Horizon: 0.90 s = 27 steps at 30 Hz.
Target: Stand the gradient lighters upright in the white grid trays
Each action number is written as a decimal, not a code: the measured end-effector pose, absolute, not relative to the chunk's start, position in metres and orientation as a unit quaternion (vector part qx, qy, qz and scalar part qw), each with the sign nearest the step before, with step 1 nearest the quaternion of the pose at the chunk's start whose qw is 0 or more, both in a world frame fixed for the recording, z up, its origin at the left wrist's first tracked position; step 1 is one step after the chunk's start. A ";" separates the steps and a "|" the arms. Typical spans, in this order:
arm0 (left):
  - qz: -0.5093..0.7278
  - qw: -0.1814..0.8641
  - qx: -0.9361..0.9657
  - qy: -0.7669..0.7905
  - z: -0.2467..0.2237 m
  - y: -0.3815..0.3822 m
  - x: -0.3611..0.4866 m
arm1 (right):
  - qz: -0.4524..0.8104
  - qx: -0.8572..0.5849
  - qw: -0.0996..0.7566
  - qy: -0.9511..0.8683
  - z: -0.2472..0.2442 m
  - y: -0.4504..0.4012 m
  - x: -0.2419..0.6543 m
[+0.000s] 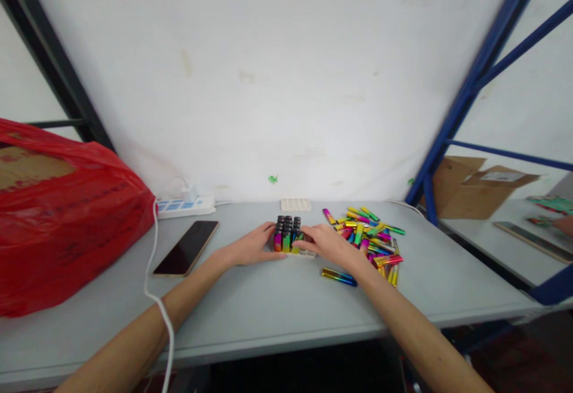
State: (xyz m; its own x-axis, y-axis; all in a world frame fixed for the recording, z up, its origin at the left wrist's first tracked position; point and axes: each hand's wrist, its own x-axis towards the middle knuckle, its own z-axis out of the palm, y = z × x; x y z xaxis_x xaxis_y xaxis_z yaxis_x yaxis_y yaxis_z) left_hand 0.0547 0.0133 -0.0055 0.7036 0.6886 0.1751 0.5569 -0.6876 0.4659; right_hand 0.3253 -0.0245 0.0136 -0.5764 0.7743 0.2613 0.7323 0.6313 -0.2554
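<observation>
Black-topped lighters [286, 240] with shiny rainbow bodies stand upright in rows in a white compartment tray [307, 254] in the middle of the table. My left hand [253, 245] braces the tray's left side, thumb along the front edge and fingers curled behind. At the right end of the rows my right hand [326, 241] has its fingers closed on a lighter, which they partly cover. Pale compartments show at the tray's right front corner. Right of my right hand lies a loose heap of shiny multicoloured lighter-shaped pieces [362, 235]; one single piece [339, 277] lies apart, nearer the front.
A second white tray [295, 204] sits against the wall. To the left are a phone [187, 248], a power strip [185, 206], a white cable [155, 291] crossing above my left forearm, and a red plastic bag [80, 220]. Blue shelf posts [465, 95] and a cardboard box [474, 187] stand right.
</observation>
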 end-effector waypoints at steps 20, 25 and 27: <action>0.157 0.189 0.901 0.358 -0.003 0.012 0.055 | -0.016 -0.797 0.036 -0.603 0.046 -0.020 0.408; 0.165 0.192 0.896 0.364 -0.004 0.012 0.054 | 0.005 -0.792 0.039 -0.610 0.032 -0.011 0.427; 0.167 0.190 0.898 0.360 -0.005 0.013 0.054 | 0.002 -0.778 0.046 -0.626 0.026 -0.007 0.430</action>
